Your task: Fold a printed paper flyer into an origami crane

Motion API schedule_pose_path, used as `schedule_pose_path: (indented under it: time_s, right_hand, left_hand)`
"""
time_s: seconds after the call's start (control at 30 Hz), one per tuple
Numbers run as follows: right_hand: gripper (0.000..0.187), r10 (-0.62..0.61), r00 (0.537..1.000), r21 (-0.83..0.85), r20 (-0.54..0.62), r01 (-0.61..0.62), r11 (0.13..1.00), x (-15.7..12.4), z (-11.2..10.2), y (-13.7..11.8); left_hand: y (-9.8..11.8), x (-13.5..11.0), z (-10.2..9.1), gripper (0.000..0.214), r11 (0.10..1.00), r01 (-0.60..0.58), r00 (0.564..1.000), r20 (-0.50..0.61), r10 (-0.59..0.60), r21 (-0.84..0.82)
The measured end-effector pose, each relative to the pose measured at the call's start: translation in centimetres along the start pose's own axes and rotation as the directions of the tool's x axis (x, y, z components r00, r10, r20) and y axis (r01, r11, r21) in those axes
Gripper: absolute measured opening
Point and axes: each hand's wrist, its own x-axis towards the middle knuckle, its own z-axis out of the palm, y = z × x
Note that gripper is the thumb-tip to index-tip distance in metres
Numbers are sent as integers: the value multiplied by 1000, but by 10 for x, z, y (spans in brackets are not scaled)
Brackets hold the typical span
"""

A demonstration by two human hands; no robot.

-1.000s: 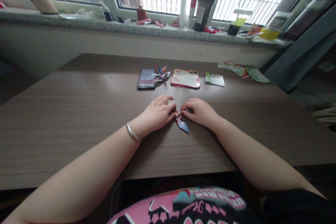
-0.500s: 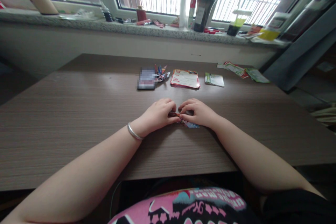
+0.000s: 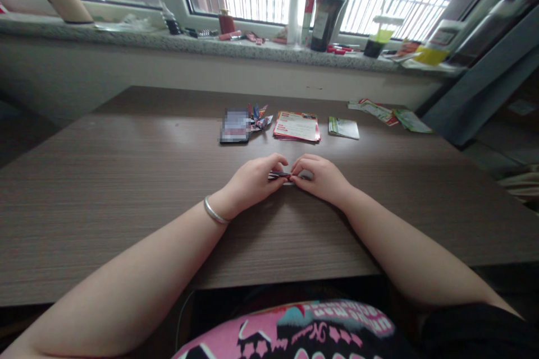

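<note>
Between my two hands, low over the table, is a small piece of folded printed paper (image 3: 278, 174), mostly covered by my fingers. My left hand (image 3: 255, 179) has its thumb and fingers closed on the left end. My right hand (image 3: 323, 177) pinches the other end between thumb and fingertips. Beyond my left hand lies a dark-edged flat thing (image 3: 234, 126), its face blurred out, with folded colourful paper (image 3: 261, 119) against its right side. A stack of red-edged printed cards (image 3: 297, 126) is just past my hands.
The brown table (image 3: 126, 179) reaches to the wall under the window. A smaller stack of green and white cards (image 3: 344, 128) and loose paper strips (image 3: 381, 112) lie at the far right. Bottles, cups and small items crowd the stone sill (image 3: 261, 51).
The colourful paper flap that stuck out under my right hand no longer shows. The paper now looks narrower and darker, and my right fingertips have closed together on it.
</note>
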Motion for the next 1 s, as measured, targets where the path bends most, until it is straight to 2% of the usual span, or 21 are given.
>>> schedule_pose_path:
  time_s: [0.13,0.23,0.4,0.57,0.8,1.0]
  right_hand:
    - [7,-62,998,-84,20,63,994,-1,-1,-1]
    - [6,-74,996,-95,49,79,992,-2,-2,-1]
    - [7,-63,992,8,107,62,998,-1,-2,3]
    - [10,-158,975,175,155,130,976,2,-5,4]
    - [9,-139,982,75,131,130,989,3,1,15]
    - [9,-103,985,10,136,102,995,3,2,14]
  left_hand:
    - [-3,1,0,9,989,-135,991,21,134,55]
    - [-5,1,0,8,980,-186,983,27,184,66]
    - [-4,1,0,6,976,-207,977,66,202,66]
    - [-5,0,0,6,970,-228,967,142,214,90]
    - [-5,1,-4,13,966,-255,945,220,242,33]
    - [-7,2,-4,6,940,-286,953,159,259,186]
